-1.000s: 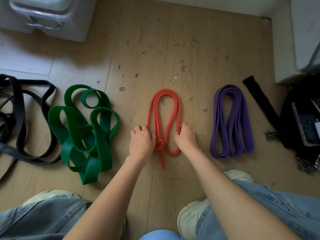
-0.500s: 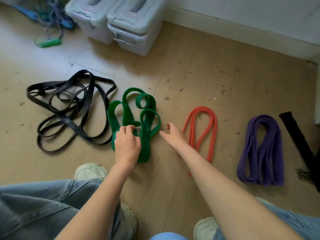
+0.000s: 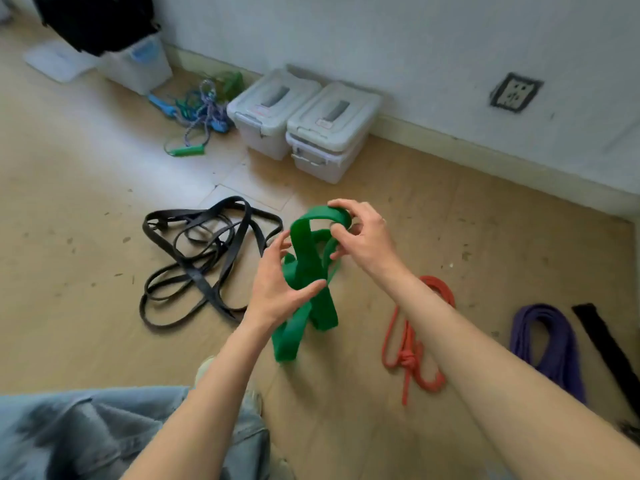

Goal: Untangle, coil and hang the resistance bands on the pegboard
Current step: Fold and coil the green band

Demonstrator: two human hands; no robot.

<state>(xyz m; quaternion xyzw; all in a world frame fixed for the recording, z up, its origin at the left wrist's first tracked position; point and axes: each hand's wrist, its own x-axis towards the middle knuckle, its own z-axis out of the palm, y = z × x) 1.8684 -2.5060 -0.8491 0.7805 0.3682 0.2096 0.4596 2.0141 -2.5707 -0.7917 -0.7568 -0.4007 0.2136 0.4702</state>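
you have left the orange band (image 3: 414,341), which a second ago sat between your hands, knotted and coiled on the floor (image 3: 86,237), and lifted the green band (image 3: 304,271) off the floor, where half a second ago it still lay. your right hand (image 3: 363,233) pinches its top loop with curled fingers, and your left hand (image 3: 277,289) wraps thumb and fingers round the twisted middle, while the lower loops hang down toward the floor. that suggests the orange one is done and untangling of the green one has just begun. the purple band (image 3: 550,337) lies coiled to the right of the orange, beside a black strap (image 3: 602,344), and the black band (image 3: 197,258) sprawls in a tangle to the left, untouched. no pegboard shows in this view, so hanging is some way off. two lidded plastic boxes (image 3: 304,123) stand latched against the wall; you cannot tell what is in them. a further clear bin (image 3: 138,64) stands further left, its contents hidden, with corded bands (image 3: 197,112) heaped between.
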